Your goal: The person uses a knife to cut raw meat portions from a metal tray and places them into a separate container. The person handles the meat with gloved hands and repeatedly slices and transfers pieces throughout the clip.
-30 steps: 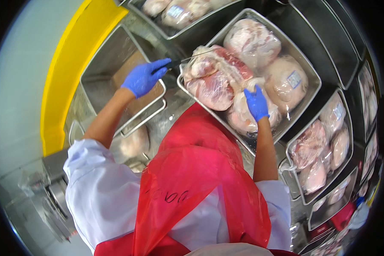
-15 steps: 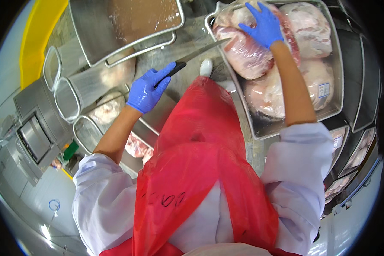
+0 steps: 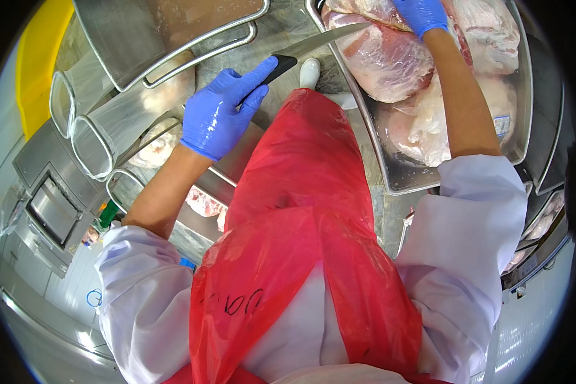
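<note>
My left hand [image 3: 217, 114], in a blue glove, is closed around the black handle of a long knife [image 3: 313, 42]. The blade points right, and its tip overlaps the near-left part of a large red cut of meat [image 3: 384, 61]; whether it touches cannot be told. My right hand [image 3: 422, 14], also gloved in blue, reaches onto the far side of that cut. The picture's upper edge cuts off most of its fingers. The meat lies in a deep metal tub [image 3: 422, 185] beside other pale, fatty cuts [image 3: 489, 35], with clear plastic wrap around some.
At upper left stands another metal tub [image 3: 109, 38] with brownish liquid in it. Clear bags held open by metal hoops [image 3: 95, 147] are below it, some with meat. A yellow guard [image 3: 41, 64] and a steel machine [image 3: 54, 198] stand far left. Racked trays [image 3: 544, 217] sit at right.
The view has shifted. My right hand has moved up to the picture's edge, so its spread fingers no longer show fully. The knife in my left hand reaches farther over the red meat.
</note>
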A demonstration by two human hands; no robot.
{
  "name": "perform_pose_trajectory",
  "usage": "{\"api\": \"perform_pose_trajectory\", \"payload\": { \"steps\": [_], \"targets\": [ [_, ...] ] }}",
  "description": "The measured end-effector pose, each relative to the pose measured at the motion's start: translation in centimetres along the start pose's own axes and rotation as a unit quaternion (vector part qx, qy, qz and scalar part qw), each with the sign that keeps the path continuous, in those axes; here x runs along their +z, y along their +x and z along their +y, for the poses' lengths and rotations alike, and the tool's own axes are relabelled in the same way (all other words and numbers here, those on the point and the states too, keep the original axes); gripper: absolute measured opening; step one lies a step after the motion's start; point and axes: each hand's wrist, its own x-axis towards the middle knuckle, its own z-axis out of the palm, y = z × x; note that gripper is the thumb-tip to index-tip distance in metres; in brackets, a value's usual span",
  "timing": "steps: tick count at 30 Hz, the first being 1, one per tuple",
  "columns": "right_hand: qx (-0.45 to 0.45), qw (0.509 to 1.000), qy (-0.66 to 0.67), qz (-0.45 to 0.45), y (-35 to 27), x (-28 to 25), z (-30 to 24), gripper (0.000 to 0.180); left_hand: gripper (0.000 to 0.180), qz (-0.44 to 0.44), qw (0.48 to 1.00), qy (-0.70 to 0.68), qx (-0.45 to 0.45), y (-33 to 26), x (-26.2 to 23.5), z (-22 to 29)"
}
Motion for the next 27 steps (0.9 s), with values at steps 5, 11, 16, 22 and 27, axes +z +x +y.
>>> {"api": "perform_pose_trajectory", "payload": {
  "steps": [5, 11, 16, 22, 27],
  "targets": [
    [0.060, 0.998, 0.002, 0.027, 0.4, -1.4, 1.3, 0.030, 0.049, -0.025, 0.997, 0.070, 0.027, 1.9, -1.4, 0.7],
    [0.219, 0.973, 0.062, 0.036, 0.1, -5.5, 0.5, 0.036, 0.046, -0.077, 0.986, 0.133, 0.072, 5.6, -6.1, 5.5],
    [0.245, 0.962, 0.085, 0.084, -0.5, -6.4, 1.2, 0.058, 0.041, -0.140, 0.972, 0.176, 0.072, 9.1, -8.2, 9.0],
    [0.184, 0.978, 0.060, -0.072, 0.3, 0.2, 6.4, 0.078, 0.042, -0.183, 0.960, 0.204, 0.052, 11.4, -7.7, 11.4],
    [0.173, 0.960, 0.147, -0.161, 1.4, 0.4, 7.0, 0.076, 0.048, -0.179, 0.967, 0.179, 0.014, 10.6, -5.3, 13.1]
  ]
}}
